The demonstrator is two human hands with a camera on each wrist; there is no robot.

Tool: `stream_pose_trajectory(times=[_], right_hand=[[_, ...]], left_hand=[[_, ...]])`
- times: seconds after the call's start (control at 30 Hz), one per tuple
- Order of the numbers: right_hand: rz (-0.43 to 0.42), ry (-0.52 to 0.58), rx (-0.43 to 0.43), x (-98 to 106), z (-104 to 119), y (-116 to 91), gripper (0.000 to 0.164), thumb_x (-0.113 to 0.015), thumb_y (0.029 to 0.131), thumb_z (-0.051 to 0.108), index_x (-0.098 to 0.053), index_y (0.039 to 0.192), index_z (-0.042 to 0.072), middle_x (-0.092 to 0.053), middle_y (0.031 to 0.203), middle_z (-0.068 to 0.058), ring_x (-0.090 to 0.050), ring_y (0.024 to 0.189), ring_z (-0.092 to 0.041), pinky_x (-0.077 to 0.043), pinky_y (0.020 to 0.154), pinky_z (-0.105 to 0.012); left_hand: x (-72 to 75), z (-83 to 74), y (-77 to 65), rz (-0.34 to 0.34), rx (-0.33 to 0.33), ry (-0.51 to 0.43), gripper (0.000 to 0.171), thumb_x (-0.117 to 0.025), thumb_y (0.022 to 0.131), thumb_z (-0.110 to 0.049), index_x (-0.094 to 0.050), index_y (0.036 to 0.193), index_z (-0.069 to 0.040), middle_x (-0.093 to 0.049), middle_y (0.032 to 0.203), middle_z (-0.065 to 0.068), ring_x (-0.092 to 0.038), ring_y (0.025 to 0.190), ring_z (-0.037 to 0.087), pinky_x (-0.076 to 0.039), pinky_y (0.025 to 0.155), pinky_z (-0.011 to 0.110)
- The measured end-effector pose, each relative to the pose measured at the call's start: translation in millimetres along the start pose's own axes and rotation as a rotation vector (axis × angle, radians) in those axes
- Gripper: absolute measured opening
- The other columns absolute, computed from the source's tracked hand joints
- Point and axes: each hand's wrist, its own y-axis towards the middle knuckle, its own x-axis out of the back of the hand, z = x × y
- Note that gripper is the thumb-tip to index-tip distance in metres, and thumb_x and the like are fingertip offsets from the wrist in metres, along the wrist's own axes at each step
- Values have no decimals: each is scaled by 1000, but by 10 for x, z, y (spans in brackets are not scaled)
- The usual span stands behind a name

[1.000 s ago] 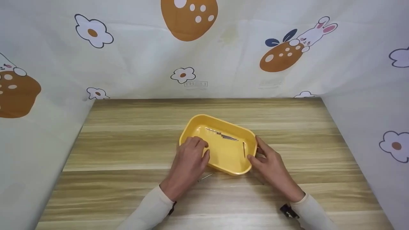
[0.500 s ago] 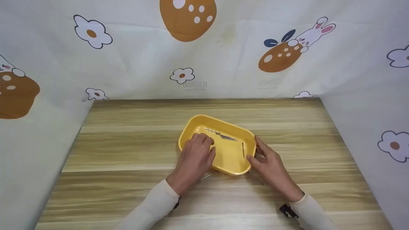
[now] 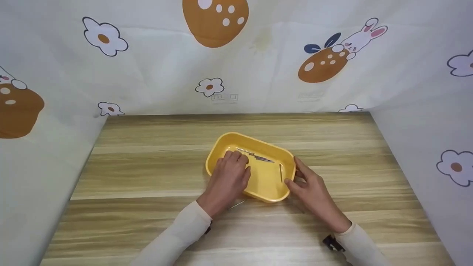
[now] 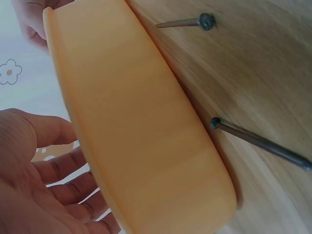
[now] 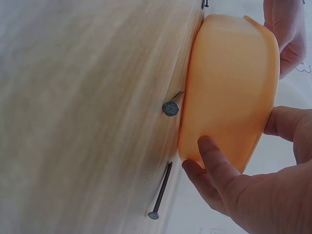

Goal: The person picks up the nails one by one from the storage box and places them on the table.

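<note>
A yellow plastic tray sits on the wooden table, with several thin metal nails along its far wall and one nail near its right end. My left hand reaches over the near-left rim, fingers bent down inside; the tray wall hides its fingertips in the left wrist view, so whether they pinch anything is unclear. My right hand grips the tray's right end, thumb over the rim and fingers on the outer wall. Close to the tray's near side, a nail lies on the table.
The left wrist view shows two nails on the wood, a long nail and another nail. By the tray in the right wrist view lie a nail and a second nail. A printed cloth borders the table's back and sides.
My left hand has moved rightward and slightly forward, further over the tray. The right hand keeps its grip, and the tray and visible nails stay about where they were.
</note>
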Motion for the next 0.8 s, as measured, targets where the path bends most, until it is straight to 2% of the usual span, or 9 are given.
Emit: stream_pose_trajectory(times=[0.23,0.6,0.8], right_hand=[[0,-2,10,-1,-1,-2,81,-76,100,-2,-31,168,-8,-48,164,-29,-63,137,-41,-59,101,-32],[7,-15,4,4,2,0,82,-75,101,0,-30,168,-8,-47,165,-29,-63,138,-41,-59,102,-34],[4,-4,5,-1,6,0,82,-75,100,-2,-30,168,-8,-47,165,-29,-63,138,-41,-59,101,-34]], left_hand=[[-61,23,47,4,-7,35,12,-77,101,-15,-75,101,-4,-68,98,10,-64,94,30,-54,71,43],[-101,-18,146,44,-10,79,13,-77,101,-15,-77,109,-4,-73,104,11,-68,102,31,-58,77,44],[-145,-8,190,53,-20,99,12,-77,101,-15,-77,107,-4,-72,100,11,-68,99,31,-57,75,43]])
